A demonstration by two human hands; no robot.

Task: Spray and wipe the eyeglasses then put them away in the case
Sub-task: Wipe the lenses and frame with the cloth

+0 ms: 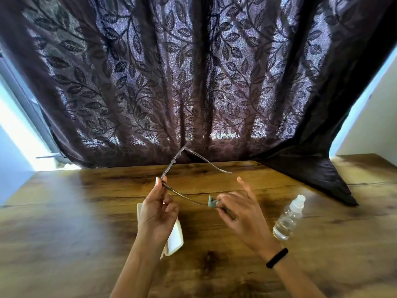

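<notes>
Holding position recorded for one pair of eyeglasses point(173, 162): thin-rimmed, both arms unfolded, raised clear of the table point(64, 211) between two hands.

- Grip, left hand point(156, 209): thumb and forefinger fingertips point(159, 182) pinch the frame at its near hinge. The other fingers are loosely curled below.
- Grip, right hand point(240, 211): thumb and curled fingers hold the end of the near arm. A small grey piece point(211, 202) sits just ahead of those fingers. It may be an ear-tip sleeve or a scrap of cloth; the blur does not settle it. The forefinger points up and touches nothing, just short of the far arm's tip.
- Nearby, spray bottle point(287, 218): clear, white-capped, on the table to the outer side of the right fingers, apart from them and unheld.
- Nearby, case point(175, 237): white, on the table beneath the left palm and partly covered. Whether it is open or closed cannot be told.

Progress, as judged: the eyeglasses are out and in hand. No wetness on the lenses can be made out, and no wiping cloth is plainly seen, so spraying and wiping cannot be counted done. Folding the arms and placing the pair in the case remain.
</notes>
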